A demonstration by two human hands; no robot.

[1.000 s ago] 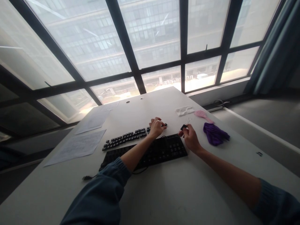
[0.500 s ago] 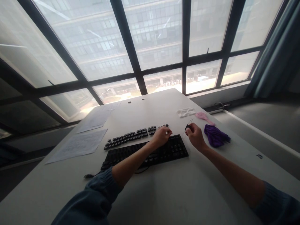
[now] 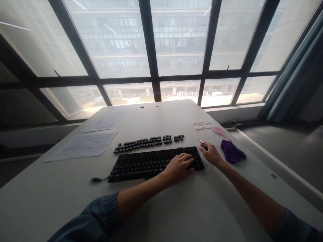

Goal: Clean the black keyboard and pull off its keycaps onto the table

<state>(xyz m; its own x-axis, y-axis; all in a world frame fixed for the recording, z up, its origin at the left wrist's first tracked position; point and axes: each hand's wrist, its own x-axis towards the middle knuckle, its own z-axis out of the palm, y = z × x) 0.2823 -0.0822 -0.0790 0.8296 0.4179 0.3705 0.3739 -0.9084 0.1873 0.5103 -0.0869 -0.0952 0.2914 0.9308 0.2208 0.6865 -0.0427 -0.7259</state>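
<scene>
A black keyboard [image 3: 143,165] lies on the white table, its upper rows looking bare of keycaps. My left hand [image 3: 178,167] rests over its right-hand part, fingers stretched out on the keys and thumb by the front edge. Just off the keyboard's right end, my right hand [image 3: 210,153] is closed on a small keycap puller [image 3: 201,142]; its thin metal end points up and away, and the fingers cover most of its dark handle. Behind the keyboard, loose black keycaps [image 3: 136,144] stand in rows.
Paper sheets [image 3: 83,147] lie at the left. To the right are a crumpled white strip [image 3: 202,125], a pink hairbrush [image 3: 220,132], a purple cloth [image 3: 232,152] and a small dark piece [image 3: 273,176]. A cable plug [image 3: 96,179] sits at the keyboard's left. Windows stand beyond the table.
My left hand has come down and nearer, from above the keyboard's back edge onto its keys, and its fingers have opened out. My right hand has lowered slightly, still holding the keycap puller.
</scene>
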